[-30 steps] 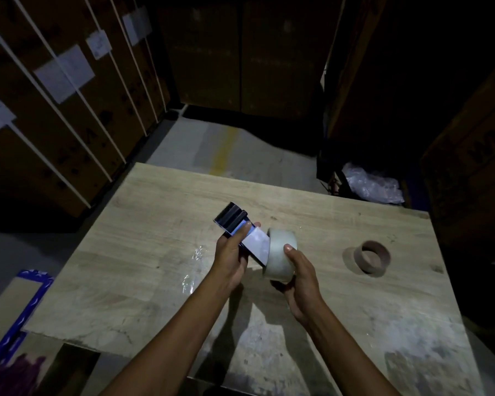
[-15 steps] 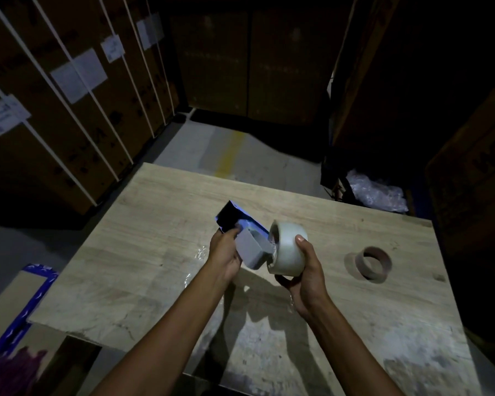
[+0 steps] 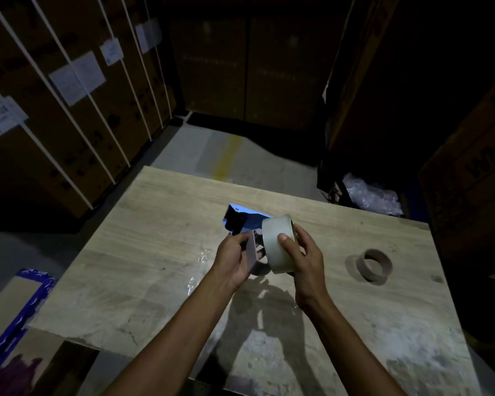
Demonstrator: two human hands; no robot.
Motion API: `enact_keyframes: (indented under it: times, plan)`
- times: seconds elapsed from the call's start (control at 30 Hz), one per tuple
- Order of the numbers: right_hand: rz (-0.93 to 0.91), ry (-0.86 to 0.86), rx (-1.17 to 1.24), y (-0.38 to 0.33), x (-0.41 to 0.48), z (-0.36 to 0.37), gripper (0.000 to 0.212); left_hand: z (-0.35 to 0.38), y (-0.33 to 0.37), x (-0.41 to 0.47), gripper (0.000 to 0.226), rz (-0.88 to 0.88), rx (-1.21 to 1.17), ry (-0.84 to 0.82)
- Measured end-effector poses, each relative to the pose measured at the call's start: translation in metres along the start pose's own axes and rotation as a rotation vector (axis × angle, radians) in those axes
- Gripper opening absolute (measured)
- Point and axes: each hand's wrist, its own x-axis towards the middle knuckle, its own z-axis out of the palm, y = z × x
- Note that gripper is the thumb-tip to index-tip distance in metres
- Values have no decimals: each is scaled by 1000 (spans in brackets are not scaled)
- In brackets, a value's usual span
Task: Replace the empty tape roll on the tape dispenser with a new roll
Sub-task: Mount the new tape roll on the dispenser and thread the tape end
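The step in hand looks like seating the new roll on the dispenser's hub. The left hand (image 3: 232, 260) grips the tape dispenser (image 3: 247, 235) by its grey handle, holding it above the wooden tabletop (image 3: 155, 238) with the toothed blade end pointing away from the person. The right hand (image 3: 303, 252) clasps the new tape roll (image 3: 276, 242), thumb on its outer face and fingers wrapped over the far edge, pressing it against the dispenser's right side. Whether the roll is already fully on the hub cannot be told; the hub is hidden behind the roll.

The empty cardboard core (image 3: 373, 264) lies on the tabletop well apart to the right, so the old roll is already off.

Next, the roll likely needs pushing square onto the hub until it sits flush, then the free tape end must be found and led forward toward the blade.
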Motion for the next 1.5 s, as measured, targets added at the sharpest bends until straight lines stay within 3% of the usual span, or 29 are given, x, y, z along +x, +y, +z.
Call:
enact_keyframes:
  times: [0.17, 0.3, 0.47, 0.6, 0.73, 0.83, 0.97, 1.07, 1.17, 1.4, 1.5]
  plan:
    - [-152, 41, -195, -15, -8, 11, 94, 1, 10, -2, 24, 38, -53, -27]
    - [-231, 58, -343, -26, -15, 23, 99, 0, 15, -4, 45, 89, -116, -65]
    - [-300, 79, -462, -27, -13, 32, 92, 0, 23, -8, 48, 150, -129, -65]
    - [-282, 38, -458, -25, -13, 38, 99, 1, 29, -11, 45, 186, -126, -124]
    - [-272, 25, -387, -21, -14, 45, 75, 2, 35, -13, 43, 179, -156, -128]
    - [-228, 31, -336, -16, -13, 49, 86, -1, 40, -17, 31, 138, -172, -118]
    - [-199, 12, -286, -11, -15, 60, 64, -3, 43, -22, 40, 51, -133, -183]
    - [-169, 51, -261, -2, -17, 68, 74, -6, 41, -21, 47, 44, -121, -207]
    - [-131, 81, -338, 10, -11, 71, 79, -12, 36, -18, 50, 5, -85, -216]
    - [-59, 32, -469, 42, -8, 73, 62, -36, 16, -15, 37, -20, 53, -122]
    - [-65, 26, -523, 42, -12, 75, 70, -42, 10, -19, 39, -29, 49, -130]
